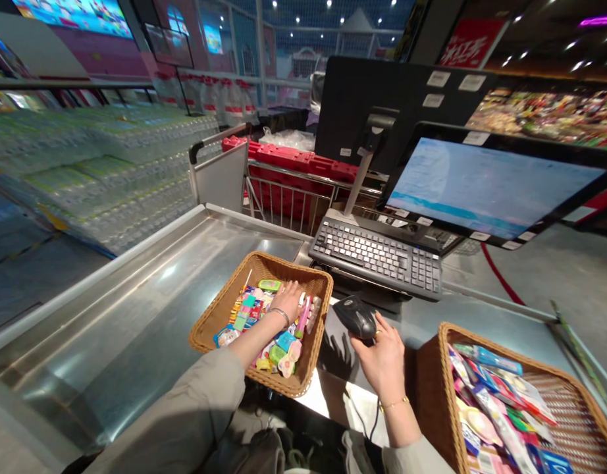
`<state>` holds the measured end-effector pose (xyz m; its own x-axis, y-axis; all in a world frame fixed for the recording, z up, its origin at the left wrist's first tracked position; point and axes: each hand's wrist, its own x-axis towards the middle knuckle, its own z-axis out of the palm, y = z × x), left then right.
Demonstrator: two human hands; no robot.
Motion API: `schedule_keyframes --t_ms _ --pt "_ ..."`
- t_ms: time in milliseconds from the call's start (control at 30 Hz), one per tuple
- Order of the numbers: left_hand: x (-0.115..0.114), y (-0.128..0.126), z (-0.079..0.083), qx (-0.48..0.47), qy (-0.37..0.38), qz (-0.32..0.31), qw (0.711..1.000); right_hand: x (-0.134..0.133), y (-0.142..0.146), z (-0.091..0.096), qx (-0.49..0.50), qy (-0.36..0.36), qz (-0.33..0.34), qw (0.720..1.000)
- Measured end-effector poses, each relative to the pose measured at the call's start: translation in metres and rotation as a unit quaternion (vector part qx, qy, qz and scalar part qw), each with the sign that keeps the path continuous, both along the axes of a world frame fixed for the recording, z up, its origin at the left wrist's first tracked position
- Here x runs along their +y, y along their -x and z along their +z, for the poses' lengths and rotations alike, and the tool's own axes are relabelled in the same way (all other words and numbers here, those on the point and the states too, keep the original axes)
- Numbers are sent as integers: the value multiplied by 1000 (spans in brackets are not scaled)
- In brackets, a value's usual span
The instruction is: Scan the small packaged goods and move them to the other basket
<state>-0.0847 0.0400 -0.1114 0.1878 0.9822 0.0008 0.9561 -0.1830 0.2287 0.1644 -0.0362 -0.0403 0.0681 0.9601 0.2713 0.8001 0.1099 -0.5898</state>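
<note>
My left hand [285, 304] reaches into a brown wicker basket [205, 329], its fingers stretched out over a jumble of small colourful packets. Just to the right of those fingers lies a pink packaged item [303, 317]. A green packet [270, 285] sits beyond the hand, and a blue one [286, 340] rests nearer to me. My right hand [382, 352] is closed around the handle of a black handheld barcode scanner [355, 316], whose head points toward the basket. The fingertips under the scanner are partly hidden.
A second wicker basket [444, 395] with toothbrush-like packs stands at the right. A keyboard [377, 253] and a monitor [491, 184] are beyond my hands. The metal counter [150, 303] extends left. Behind it are a shopping cart [288, 191] and stacked bottled water [110, 164].
</note>
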Motion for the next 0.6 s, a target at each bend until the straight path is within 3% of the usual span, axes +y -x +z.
schedule_keyframes --t_ms 400,600 --pt "28 -26 -30 39 23 55 997 15 -3 -9 -11 9 -7 1000" --pt "26 -40 -31 50 22 89 995 19 -6 -11 2 18 -22 1000"
